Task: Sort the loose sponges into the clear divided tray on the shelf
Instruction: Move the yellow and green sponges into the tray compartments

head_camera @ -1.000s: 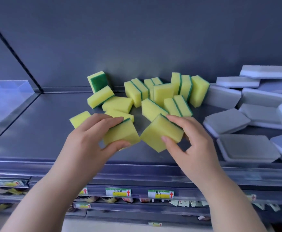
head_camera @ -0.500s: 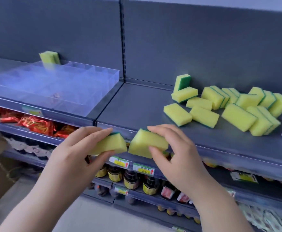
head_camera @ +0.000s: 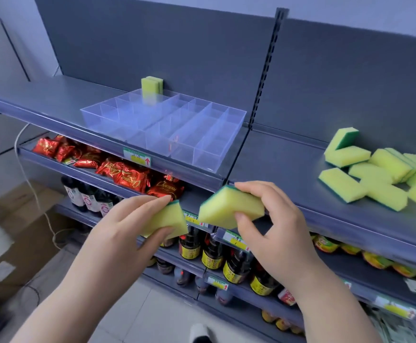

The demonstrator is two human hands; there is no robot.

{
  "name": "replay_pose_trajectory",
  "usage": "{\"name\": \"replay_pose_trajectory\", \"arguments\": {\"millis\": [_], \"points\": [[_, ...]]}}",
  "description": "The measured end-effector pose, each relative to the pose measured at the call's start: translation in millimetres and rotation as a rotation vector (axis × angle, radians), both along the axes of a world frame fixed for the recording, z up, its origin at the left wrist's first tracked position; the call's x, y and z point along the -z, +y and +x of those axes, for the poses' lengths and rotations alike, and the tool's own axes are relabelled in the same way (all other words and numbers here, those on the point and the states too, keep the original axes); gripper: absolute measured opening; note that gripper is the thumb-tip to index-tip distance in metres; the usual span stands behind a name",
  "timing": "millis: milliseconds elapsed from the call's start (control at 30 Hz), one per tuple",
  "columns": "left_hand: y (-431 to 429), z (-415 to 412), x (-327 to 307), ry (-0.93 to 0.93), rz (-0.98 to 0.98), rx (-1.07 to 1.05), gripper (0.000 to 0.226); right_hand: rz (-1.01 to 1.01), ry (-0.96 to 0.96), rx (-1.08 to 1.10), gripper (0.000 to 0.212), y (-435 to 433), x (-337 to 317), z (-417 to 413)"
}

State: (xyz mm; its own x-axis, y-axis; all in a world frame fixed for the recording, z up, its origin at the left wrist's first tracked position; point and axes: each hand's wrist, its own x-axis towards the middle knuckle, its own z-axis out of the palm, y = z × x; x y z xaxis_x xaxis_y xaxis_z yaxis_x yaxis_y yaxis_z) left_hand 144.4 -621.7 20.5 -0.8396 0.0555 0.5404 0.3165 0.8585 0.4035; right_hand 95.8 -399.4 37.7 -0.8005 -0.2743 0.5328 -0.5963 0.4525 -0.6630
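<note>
- The tray (head_camera: 230, 142) sits on the left shelf section, nearly all compartments bare; two upright sponges (head_camera: 152, 86) stand at its back edge.
- Loose sponges (head_camera: 375, 177) lie well to its right, so most of your sorting remains.
- Your left hand (head_camera: 118, 231) pinches the left sponge (head_camera: 170, 219) and your right hand (head_camera: 276, 226) pinches the right sponge (head_camera: 231, 206), both in front of the shelf edge, below the tray.

Grey shelf (head_camera: 288, 154) carries the clear divided tray (head_camera: 177, 129) at left, and loose yellow sponges (head_camera: 375, 174) scattered at right.
</note>
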Motion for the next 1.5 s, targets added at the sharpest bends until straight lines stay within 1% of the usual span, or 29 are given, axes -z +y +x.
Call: {"name": "replay_pose_trajectory", "arguments": {"millis": [133,267,400,567,733,867,967,1067,1167,1300,1400,1500], "points": [[-25.3,-21.2,2.6,0.035,0.054,-0.055,0.047,-0.063,-0.072,-0.007,0.035,-22.8,-0.9,-27.5],[-56.8,-55.9,-7.6,0.086,0.050,-0.078,0.043,-0.124,-0.094,-0.018,0.035,-52.1,-3.4,-70.0],[-88.8,-107.1,-27.3,0.117,0.053,-0.092,0.041,-0.142,-0.077,-0.039,0.035,-79.6,-14.1,-123.4],[-128.0,-185.7,-53.6,0.203,0.083,-0.108,0.043,-0.248,-0.153,-0.030,0.031,-95.6,-35.5,-198.0],[-161.5,-245.7,-66.8,0.260,0.049,-0.071,0.044,-0.184,-0.192,-0.095,0.031,-119.5,-57.6,-265.0],[-201.6,-287.6,-81.2,0.233,0.005,-0.056,0.048,-0.127,-0.263,-0.140,0.032,-142.1,-72.1,-305.2],[-223.0,-317.8,-86.1,0.235,-0.029,-0.038,0.047,-0.086,-0.262,-0.128,0.033,-165.3,-78.1,-328.8],[-243.3,-346.8,-84.5,0.243,-0.066,0.012,0.042,-0.047,-0.254,-0.096,0.032,-193.5,-81.2,-344.9],[-270.6,-374.9,-82.6,0.224,-0.083,0.100,0.041,-0.037,-0.257,-0.034,0.031,-223.9,-83.9,-357.7],[-309.4,-410.8,-83.6,0.182,-0.033,0.214,0.042,-0.033,-0.263,0.090,0.030,-262.1,-89.2,-379.4],[-334.5,-438.9,-81.6,0.187,-0.033,0.283,0.042,-0.029,-0.247,0.193,0.030,-291.0,-87.2,-400.4],[-348.1,-461.3,-74.8,0.184,-0.038,0.341,0.042,0.021,-0.218,0.286,0.028,-313.0,-78.3,-417.7]]}}
